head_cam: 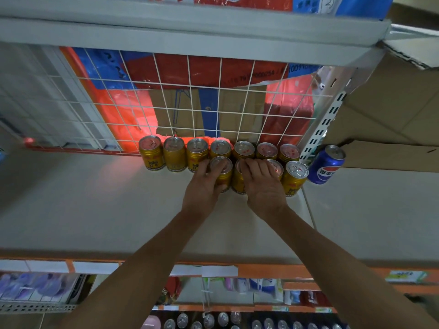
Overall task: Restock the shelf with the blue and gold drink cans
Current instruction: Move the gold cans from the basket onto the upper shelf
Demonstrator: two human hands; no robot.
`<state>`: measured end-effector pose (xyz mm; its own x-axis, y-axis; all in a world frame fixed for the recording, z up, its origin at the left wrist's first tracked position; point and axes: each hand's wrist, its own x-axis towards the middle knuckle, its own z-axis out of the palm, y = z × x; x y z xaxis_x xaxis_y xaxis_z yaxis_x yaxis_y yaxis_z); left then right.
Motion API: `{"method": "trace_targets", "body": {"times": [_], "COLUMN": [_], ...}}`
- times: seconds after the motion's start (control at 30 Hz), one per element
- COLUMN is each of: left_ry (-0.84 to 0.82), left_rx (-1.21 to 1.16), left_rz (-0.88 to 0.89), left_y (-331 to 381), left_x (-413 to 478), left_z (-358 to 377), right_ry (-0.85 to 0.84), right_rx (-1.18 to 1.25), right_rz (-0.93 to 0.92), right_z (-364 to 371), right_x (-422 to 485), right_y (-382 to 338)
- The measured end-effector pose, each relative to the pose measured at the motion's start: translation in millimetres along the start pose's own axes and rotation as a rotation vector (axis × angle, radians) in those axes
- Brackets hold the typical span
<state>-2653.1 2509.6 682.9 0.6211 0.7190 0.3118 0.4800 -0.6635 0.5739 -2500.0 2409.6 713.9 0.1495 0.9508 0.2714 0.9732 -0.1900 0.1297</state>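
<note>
Several gold cans stand in a back row [174, 153] against the wire grid on the grey shelf [95, 205]. A shorter front row stands before them on the right. My left hand [205, 184] grips the leftmost front gold can [224, 172], fingers curled over its top and side. My right hand [261, 184] grips the gold can beside it [238, 180], fingers over its lid. Another gold can [294, 178] stands free at the right end of the front row. One blue can [326, 165] stands on the neighbouring shelf section to the right.
A white wire grid [190, 103] backs the shelf, with red and blue packs and cardboard behind it. A slotted upright [320, 131] divides the shelf sections. Cardboard boxes [392, 110] fill the right. Lower shelves hold more cans [209, 320] and packets.
</note>
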Motion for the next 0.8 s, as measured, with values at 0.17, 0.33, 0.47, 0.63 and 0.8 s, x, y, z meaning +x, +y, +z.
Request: {"method": "trace_targets", "body": {"times": [0.17, 0.33, 0.47, 0.63, 0.8], "left_ry": [-0.033, -0.089, -0.052, -0.082, -0.102], "left_rx": [0.003, -0.001, 0.009, 0.08, 0.236], "left_rz": [-0.001, -0.003, -0.001, 0.007, 0.142], "left_y": [0.0, 0.2, 8.1, 1.2, -14.2], "left_x": [0.9, -2.1, -23.2, -78.1, -146.5], "left_z": [-3.5, -10.7, -22.6, -41.6, -61.0], "right_ry": [-0.005, -0.001, 0.03, 0.07, -0.009], "right_rx": [0.017, 0.051, 0.088, 0.107, 0.173], "right_rz": [0.021, 0.023, 0.027, 0.003, 0.064], "right_z": [-0.6, -3.5, -8.6, -14.8, -16.9], "right_x": [-0.3, -5.9, -22.3, -62.0, -106.3], "right_y": [-3.0, -4.2, -11.0, -28.6, -67.4]}}
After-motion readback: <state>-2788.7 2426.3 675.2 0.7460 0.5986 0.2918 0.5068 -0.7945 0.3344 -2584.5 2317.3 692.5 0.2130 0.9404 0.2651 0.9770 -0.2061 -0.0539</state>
